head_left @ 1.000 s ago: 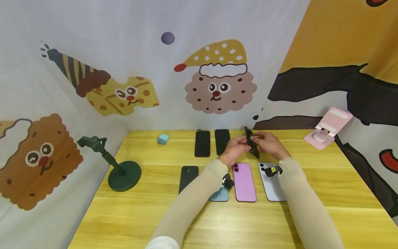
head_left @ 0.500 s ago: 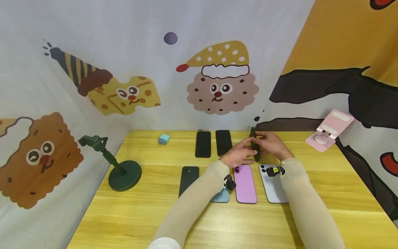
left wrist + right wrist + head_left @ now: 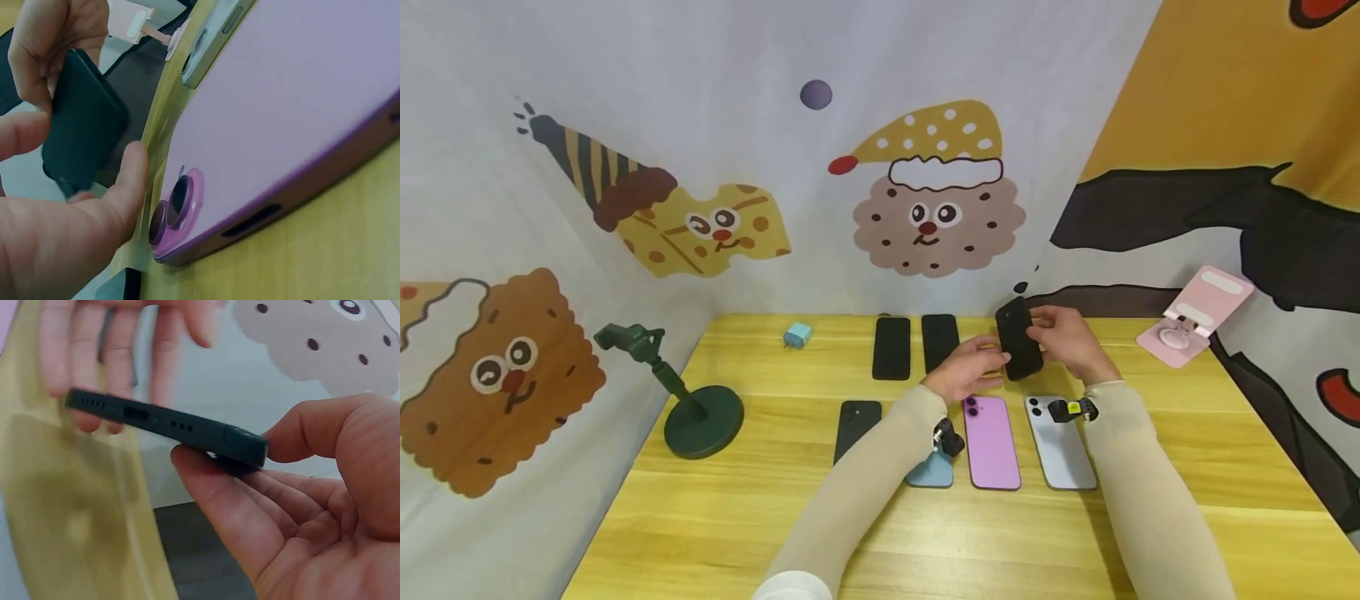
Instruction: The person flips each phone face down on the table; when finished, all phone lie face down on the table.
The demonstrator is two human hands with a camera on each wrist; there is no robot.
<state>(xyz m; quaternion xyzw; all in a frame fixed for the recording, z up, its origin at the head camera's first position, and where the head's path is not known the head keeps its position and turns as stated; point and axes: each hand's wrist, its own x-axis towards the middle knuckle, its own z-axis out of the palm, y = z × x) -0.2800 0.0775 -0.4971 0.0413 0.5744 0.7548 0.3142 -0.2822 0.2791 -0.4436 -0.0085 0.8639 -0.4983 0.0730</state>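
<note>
A dark phone (image 3: 1018, 340) stands tilted at the back of the table, its broad face turned toward the head camera. My right hand (image 3: 1072, 342) pinches its right edge between thumb and fingers; the right wrist view shows the phone's port end (image 3: 156, 419) close up. Just left of the phone is my left hand (image 3: 964, 371), fingers extended and loosely spread; whether a fingertip touches the phone is hard to tell. Below the hands lie a pink phone (image 3: 991, 442) and a silver-white phone (image 3: 1062, 446), both back side up.
Two black phones (image 3: 892, 348) (image 3: 940, 340) lie screen up at the back. A black phone (image 3: 856, 429) and a blue phone (image 3: 930, 471) are partly under my left arm. Around them stand a green stand (image 3: 703, 422), a blue charger (image 3: 797, 335) and a pink folding stand (image 3: 1195, 312).
The dark phone has turned from nearly edge-on to show its broad face. My left fingers, earlier at the phone, have drawn back slightly to the left, while my right hand keeps hold.
</note>
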